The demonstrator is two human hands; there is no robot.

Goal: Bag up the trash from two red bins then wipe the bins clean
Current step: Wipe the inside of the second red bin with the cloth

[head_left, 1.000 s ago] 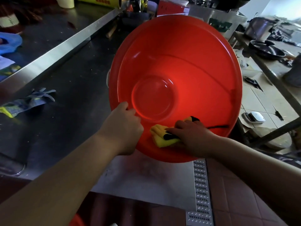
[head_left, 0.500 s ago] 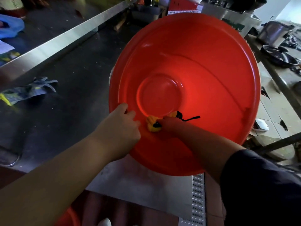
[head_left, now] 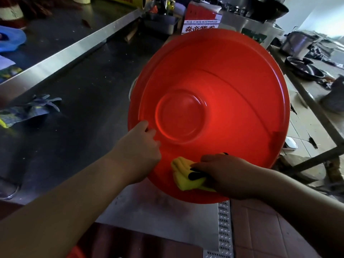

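The red bin [head_left: 232, 94] is seen tipped on its side with its mouth turned toward the camera, so that the round base is visible deep inside. It is placed right of centre, at the right end of the dark steel counter [head_left: 74, 86] and above the tiled floor.

The left hand [head_left: 138, 151] is stretched forward from the near left on a bare forearm. Its fingers are curled over the bin's near-left rim, and the rim is gripped. The right hand [head_left: 227, 175] is brought in from the near right with the wrist bent inward. A crumpled yellow cloth [head_left: 183, 175] with black patches is held under its curled fingers and pressed against the bin's inner wall just inside the near rim.

A grey work glove [head_left: 31, 110] is laid flat on the counter, well to the left. A dark pan [head_left: 305, 69] is set on a table at the far right.
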